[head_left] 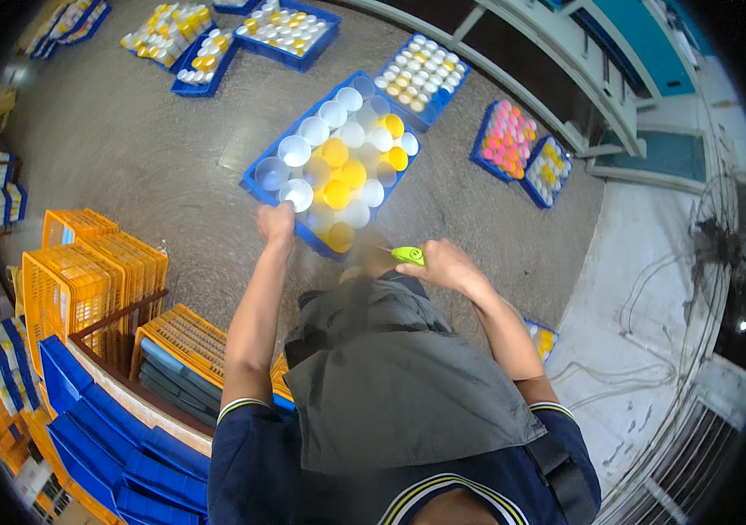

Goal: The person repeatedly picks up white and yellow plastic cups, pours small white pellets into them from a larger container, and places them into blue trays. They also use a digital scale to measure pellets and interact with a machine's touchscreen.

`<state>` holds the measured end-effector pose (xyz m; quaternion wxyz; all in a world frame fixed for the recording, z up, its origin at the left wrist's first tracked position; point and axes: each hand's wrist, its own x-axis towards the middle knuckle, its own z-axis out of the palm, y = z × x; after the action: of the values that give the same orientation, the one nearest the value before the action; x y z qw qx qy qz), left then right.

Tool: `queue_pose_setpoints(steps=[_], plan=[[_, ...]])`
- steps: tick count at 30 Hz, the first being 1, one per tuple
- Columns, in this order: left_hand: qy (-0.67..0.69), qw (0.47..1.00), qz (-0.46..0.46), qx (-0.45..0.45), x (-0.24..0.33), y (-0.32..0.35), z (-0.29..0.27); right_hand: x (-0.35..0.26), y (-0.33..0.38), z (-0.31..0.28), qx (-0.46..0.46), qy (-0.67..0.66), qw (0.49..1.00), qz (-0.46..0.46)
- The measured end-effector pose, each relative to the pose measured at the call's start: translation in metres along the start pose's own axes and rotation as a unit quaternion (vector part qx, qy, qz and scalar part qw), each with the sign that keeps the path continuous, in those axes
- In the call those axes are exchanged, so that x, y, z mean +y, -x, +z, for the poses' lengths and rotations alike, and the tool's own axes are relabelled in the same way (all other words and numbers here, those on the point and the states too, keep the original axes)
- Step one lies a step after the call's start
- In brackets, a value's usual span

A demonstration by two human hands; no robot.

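Observation:
In front of me is a blue crate [261,160] packed with round white and yellow cups [353,173], their open mouths facing up. My left hand [276,223] is closed at the crate's near left edge, thumb over the rim; its other fingers are mostly hidden. Near the crate's closest corner, my right hand [447,266] grips a small tool with a bright green handle [408,255]. A thin tip points left from that handle, but it is too small and blurred to name its kind.
Another blue crate of cups [422,74] stands just beyond. Pink and orange pieces fill a crate [504,140] farther right. Orange baskets [84,280] and blue crates [119,446] are stacked at my left. Loose cables [626,372] lie at the right.

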<state>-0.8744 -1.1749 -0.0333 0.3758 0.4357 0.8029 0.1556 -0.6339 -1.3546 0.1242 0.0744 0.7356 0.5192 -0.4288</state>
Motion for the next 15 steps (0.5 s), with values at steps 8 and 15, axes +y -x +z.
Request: queue_pose_setpoints(steps=[8, 15], plan=[[-0.013, 0.999, -0.026, 0.034, 0.095, -0.069, 0.018, -0.024, -0.106, -0.101, 0.048, -0.034, 0.997, -0.044], [0.017, 0.996, -0.015, 0.082, 0.173, -0.126, 0.023, -0.040, -0.189, -0.225, 0.108, -0.050, 0.989, -0.091]])
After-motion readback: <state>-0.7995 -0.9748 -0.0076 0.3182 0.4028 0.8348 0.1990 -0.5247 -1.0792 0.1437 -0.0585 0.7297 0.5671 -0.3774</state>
